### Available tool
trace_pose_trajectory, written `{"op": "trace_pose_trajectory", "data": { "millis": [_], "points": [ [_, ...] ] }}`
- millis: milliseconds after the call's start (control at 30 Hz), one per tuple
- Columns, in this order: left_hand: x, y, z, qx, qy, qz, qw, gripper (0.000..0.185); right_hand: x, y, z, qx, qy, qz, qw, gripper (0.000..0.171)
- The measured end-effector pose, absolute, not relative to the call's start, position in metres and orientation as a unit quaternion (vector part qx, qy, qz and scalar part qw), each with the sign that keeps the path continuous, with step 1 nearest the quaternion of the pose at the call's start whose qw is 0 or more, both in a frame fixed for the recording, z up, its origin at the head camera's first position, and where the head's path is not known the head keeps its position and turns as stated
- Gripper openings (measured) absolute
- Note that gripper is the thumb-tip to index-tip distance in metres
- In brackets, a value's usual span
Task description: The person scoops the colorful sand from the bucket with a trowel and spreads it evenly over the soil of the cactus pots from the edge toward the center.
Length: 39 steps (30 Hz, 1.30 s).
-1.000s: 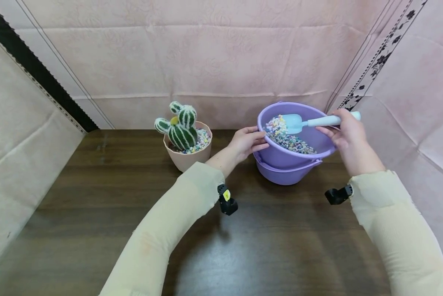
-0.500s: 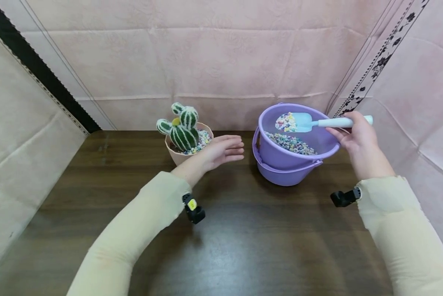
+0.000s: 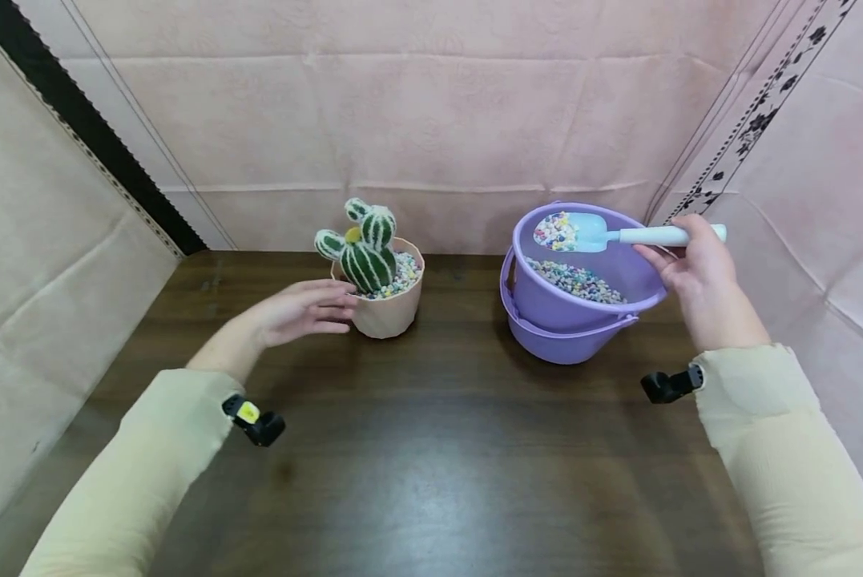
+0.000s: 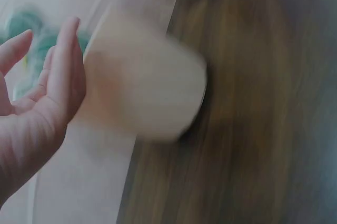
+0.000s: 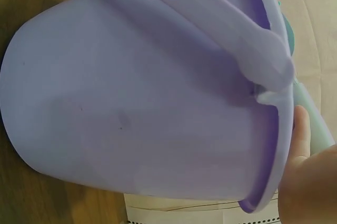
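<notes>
My right hand point(image 3: 701, 260) grips the pale handle of a light blue hand trowel point(image 3: 590, 232), its blade heaped with small pastel pebbles point(image 3: 555, 232). The trowel is above a purple bucket point(image 3: 568, 315) holding more of these pebbles point(image 3: 578, 282). In the right wrist view the bucket point(image 5: 142, 98) and its handle hide most of the trowel. My left hand point(image 3: 294, 316), fingers nearly straight, is at the left front of a beige pot point(image 3: 391, 314). In that pot a green and white striped knitted cactus point(image 3: 366, 260) stands among pebbles. The left wrist view shows the pot point(image 4: 147, 82) blurred beside the fingers.
A dark wooden table point(image 3: 417, 449) carries the pot and the bucket, which stand well apart near its back edge. Pale cloth point(image 3: 373, 120) hangs behind, with more cloth on both sides. The bucket's handle hangs down around its front.
My left hand has let go of the bucket's rim and moved left across to the pot. The right hand has lifted the loaded trowel off the pebbles and drawn it slightly right.
</notes>
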<state>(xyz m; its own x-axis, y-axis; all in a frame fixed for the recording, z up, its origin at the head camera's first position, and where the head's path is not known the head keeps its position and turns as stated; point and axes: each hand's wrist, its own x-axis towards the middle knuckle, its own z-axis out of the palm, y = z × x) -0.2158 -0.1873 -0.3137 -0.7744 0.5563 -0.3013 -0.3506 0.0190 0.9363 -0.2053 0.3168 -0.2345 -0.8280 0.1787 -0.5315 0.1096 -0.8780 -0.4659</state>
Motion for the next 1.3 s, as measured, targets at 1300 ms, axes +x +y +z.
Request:
{"op": "trace_pose_trajectory", "data": {
  "millis": [1300],
  "points": [
    [-0.262,-0.205,-0.330,-0.050,0.699,0.682,0.211,0.059,-0.197,0.300,-0.229,-0.289,-0.247,0.925,0.001,0.019]
  ]
}}
